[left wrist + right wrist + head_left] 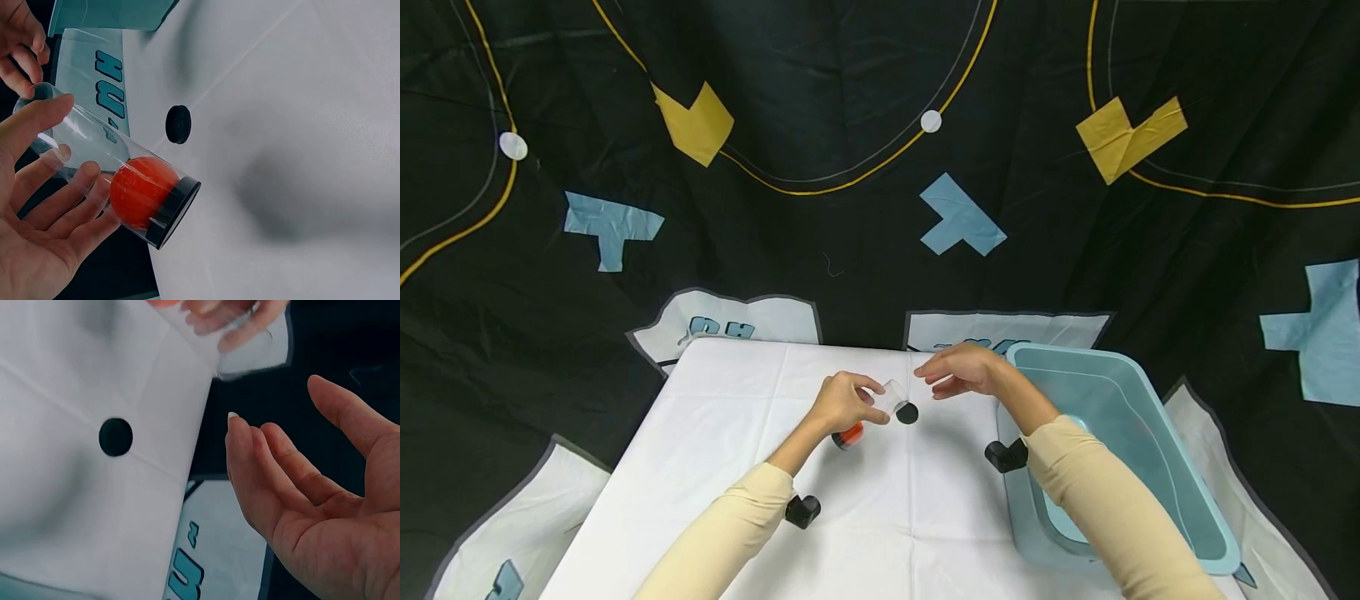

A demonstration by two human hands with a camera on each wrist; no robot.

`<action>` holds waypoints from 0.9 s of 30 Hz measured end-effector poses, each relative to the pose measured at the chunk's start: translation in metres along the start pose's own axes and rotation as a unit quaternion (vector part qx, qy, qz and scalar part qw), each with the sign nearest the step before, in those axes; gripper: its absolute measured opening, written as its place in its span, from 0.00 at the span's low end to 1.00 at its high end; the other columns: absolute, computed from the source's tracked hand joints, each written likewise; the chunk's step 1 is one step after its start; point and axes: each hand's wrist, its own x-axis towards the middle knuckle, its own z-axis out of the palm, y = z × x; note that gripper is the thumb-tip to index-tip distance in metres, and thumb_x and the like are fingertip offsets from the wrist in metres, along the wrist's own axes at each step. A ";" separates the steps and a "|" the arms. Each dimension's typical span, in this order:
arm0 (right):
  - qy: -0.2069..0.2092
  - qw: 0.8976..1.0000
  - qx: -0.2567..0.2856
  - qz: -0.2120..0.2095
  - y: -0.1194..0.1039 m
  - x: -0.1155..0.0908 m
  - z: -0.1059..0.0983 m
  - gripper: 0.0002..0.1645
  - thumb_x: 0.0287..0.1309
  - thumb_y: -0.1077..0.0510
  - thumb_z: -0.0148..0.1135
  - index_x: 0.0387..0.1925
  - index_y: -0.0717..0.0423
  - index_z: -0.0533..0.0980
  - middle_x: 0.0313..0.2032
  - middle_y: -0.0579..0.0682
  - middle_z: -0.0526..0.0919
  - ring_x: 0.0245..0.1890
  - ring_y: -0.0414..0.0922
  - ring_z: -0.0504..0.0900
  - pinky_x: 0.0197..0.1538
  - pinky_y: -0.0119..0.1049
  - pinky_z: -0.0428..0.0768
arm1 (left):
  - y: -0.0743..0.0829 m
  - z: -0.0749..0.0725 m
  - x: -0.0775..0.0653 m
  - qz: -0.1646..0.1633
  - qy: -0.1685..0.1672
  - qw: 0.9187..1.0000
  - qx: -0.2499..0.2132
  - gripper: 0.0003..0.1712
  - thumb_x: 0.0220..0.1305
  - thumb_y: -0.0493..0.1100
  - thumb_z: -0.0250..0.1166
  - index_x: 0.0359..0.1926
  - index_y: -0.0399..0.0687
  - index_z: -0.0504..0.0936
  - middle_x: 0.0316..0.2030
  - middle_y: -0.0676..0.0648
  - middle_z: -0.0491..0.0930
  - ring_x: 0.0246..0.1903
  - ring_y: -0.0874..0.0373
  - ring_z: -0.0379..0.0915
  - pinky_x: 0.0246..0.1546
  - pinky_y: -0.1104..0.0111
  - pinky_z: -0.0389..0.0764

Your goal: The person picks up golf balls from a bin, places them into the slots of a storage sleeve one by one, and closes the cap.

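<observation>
My left hand (842, 404) grips a clear plastic tube (94, 134) and holds it tilted above the white table. Inside the tube, at its lower end, sits a red-orange ball (134, 190) against a black end cap (178, 212). No cap shows on the tube's upper end. A loose round black cap (178, 124) lies on the cloth, also seen in the right wrist view. My right hand (966, 371) hovers to the right of the tube, fingers loosely bent, apart from it and holding nothing.
A light blue plastic tub (1120, 360) stands at the table's right side, under my right forearm. White cloth (730, 450) covers the table. Behind it hangs a black curtain (820, 250) with yellow and blue tape pieces.
</observation>
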 end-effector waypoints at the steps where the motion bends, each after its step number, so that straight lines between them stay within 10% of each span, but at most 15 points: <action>1: 0.002 1.000 0.003 0.001 0.001 -0.001 -0.003 0.27 0.62 0.54 0.70 0.56 0.66 0.79 0.53 0.61 0.81 0.42 0.50 0.85 0.53 0.43 0.85 | 0.000 0.000 0.000 -0.001 0.001 1.000 0.000 0.22 0.40 0.45 0.85 0.41 0.51 0.91 0.35 0.45 0.90 0.35 0.58 0.83 0.37 0.65 0.82; 27: 0.019 1.000 -0.012 0.019 0.029 -0.038 -0.093 0.31 0.69 0.48 0.63 0.62 0.66 0.73 0.49 0.53 0.80 0.44 0.45 0.83 0.57 0.39 0.83 | 0.000 -0.004 -0.001 -0.006 -0.002 1.000 0.013 0.23 0.40 0.46 0.85 0.41 0.51 0.91 0.33 0.49 0.89 0.36 0.57 0.82 0.39 0.65 0.82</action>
